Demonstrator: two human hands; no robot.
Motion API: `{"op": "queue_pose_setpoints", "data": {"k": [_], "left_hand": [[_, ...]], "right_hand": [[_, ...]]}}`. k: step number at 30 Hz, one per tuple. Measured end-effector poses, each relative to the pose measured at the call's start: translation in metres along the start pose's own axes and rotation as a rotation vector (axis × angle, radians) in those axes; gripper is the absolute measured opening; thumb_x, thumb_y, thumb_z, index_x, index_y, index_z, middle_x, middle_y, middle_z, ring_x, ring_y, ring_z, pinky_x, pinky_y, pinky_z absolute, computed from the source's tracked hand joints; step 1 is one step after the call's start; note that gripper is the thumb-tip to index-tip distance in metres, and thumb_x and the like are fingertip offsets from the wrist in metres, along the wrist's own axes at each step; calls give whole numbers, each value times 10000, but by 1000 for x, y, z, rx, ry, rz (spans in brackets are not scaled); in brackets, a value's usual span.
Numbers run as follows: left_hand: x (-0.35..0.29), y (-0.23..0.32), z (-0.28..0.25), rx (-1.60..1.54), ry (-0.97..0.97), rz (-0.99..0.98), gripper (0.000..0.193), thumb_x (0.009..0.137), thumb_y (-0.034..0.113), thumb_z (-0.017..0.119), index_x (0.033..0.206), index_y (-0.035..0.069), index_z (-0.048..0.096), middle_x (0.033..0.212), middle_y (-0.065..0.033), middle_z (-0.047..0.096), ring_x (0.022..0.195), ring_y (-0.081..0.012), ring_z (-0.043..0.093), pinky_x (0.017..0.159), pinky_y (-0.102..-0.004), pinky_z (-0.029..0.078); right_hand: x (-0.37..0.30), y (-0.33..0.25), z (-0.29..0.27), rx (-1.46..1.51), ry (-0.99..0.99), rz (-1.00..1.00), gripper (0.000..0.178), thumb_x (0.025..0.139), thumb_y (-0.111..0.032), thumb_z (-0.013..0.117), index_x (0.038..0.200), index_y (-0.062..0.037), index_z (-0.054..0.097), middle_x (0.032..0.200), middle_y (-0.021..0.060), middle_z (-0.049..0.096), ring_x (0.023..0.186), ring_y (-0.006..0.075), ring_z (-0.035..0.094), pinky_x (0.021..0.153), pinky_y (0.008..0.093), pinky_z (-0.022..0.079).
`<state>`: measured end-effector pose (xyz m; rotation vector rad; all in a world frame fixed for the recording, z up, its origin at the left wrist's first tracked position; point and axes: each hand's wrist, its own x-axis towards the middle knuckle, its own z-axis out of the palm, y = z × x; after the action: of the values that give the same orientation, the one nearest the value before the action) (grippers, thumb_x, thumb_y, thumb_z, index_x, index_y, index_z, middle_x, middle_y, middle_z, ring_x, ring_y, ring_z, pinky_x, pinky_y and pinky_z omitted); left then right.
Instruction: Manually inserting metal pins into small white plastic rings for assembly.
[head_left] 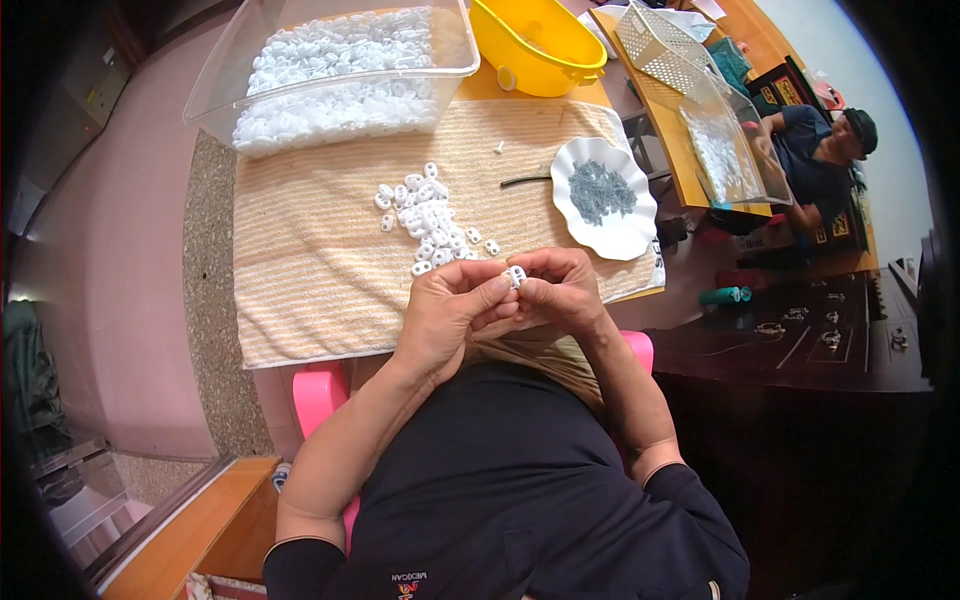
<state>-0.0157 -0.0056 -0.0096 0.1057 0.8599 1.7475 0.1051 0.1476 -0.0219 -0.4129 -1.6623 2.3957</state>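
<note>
Between the fingertips of both hands, at the table's near edge, is a small white plastic piece with two holes (516,277). My left hand (452,305) pinches it from one side, and my right hand (562,290) grips the other side with thumb and finger. Just beyond my left hand lies a loose pile of similar white two-holed pieces (428,222). To the right, a white scalloped plate (625,242) carries a heap of tiny grey-blue parts (602,192), too small to make out. A thin dark stick-like tool (525,182) lies against the plate's left side.
A striped towel (310,260) covers the table. At the back stand a clear bin (458,60) full of white pieces and a yellow tub (540,50). A small white bit (500,147) lies alone. Far right, another person (815,150) sits by a second clear bin (745,130).
</note>
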Motion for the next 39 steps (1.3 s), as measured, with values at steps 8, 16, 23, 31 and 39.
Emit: {"op": "queue_pose_setpoints", "data": {"k": [8,16,23,31,39], "left_hand": [[0,2,-1,-39,8,-49,169,877,37,645,1034,-17,613,871,-95,668,746,-141,666,699,-247,585],[0,4,-3,-59,-7,-88,189,886,77,652,1050,-13,626,908,-79,675,752,-117,658,716,-254,582],[1,5,-5,-64,34,-142,195,897,88,643,1066,-9,622,916,-79,676,766,-119,661,728,-259,581],[3,6,-5,-66,56,-160,211,901,77,635,1086,-23,618,955,-99,675,785,-134,668,732,-254,579],[4,3,-8,-72,71,-151,205,889,56,644,1073,-30,620,955,-114,677,793,-144,673,733,-258,582]], "right_hand": [[0,4,4,54,14,-4,262,872,-49,654,1100,72,611,866,138,678,705,176,669,626,284,577],[0,1,6,54,38,27,295,854,-77,689,1092,78,608,914,139,680,763,181,678,663,287,588],[0,-6,12,37,61,33,315,837,-40,698,1114,71,600,981,132,669,846,177,666,719,283,572],[2,-7,12,49,59,72,284,840,13,670,1107,77,596,978,134,639,868,181,652,731,273,552],[7,-9,13,12,58,46,260,818,19,690,1063,76,627,935,141,647,811,164,638,689,259,509]]}}
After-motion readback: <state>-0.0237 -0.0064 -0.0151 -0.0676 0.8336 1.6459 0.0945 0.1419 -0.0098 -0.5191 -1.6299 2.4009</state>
